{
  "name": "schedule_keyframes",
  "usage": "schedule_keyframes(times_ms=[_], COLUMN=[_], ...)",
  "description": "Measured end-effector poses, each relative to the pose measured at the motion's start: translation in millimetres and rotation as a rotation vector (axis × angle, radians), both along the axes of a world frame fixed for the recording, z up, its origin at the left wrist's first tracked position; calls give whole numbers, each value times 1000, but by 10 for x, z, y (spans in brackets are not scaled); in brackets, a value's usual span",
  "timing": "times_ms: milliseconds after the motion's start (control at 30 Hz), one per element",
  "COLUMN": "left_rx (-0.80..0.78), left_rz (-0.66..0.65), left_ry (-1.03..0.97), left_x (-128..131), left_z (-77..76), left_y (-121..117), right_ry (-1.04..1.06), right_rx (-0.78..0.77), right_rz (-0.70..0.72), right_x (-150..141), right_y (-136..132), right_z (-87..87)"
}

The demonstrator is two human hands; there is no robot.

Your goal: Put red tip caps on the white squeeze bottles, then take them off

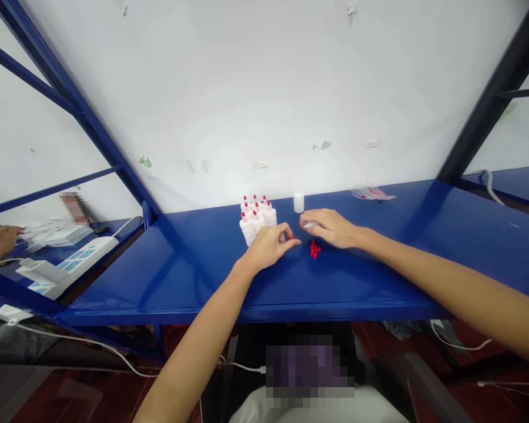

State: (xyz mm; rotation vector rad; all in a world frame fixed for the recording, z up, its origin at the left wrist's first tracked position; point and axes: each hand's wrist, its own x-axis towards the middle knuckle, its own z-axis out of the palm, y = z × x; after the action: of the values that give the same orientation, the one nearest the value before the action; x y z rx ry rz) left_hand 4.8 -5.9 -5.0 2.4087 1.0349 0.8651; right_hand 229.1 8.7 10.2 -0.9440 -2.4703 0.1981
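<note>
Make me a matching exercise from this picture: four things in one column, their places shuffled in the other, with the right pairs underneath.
Things
1. Loose red caps
2. White bottles with red tips
3. Plastic bag
4. Power strip

Places
A. Standing grouped just beyond the left hand
B. At the far left, past the end of the blue table
C. In a small heap on the near side of the right hand
D. Lying near the back edge, beyond the right forearm

Pairs
1-C, 2-A, 3-D, 4-B
</note>
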Motion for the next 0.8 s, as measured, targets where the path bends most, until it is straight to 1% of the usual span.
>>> schedule_keyframes(times_ms=[100,200,333,467,533,633,800], left_rx=[183,334,470,575,602,602,507], left_rz=[25,-8,-39,-85,-104,-111,-105], left_ry=[-146,-179,-194,-189,-178,-189,-254], left_x=[118,171,158,165,181,202,204], left_z=[-42,-78,-112,-138,-146,-141,-102], left_y=[-52,-73,-51,-35,-41,-61,-103], right_ry=[41,47,25,26,39,61,112], right_rx=[8,24,38,-21,-45,-35,-36], right_rz=[84,126,93,30,10,11,54], right_x=[-12,-47,-100,-141,-157,-171,-175], right_y=[-27,-39,-60,-109,-138,-167,-161], right_z=[2,-26,-46,-28,-15,0,-17])
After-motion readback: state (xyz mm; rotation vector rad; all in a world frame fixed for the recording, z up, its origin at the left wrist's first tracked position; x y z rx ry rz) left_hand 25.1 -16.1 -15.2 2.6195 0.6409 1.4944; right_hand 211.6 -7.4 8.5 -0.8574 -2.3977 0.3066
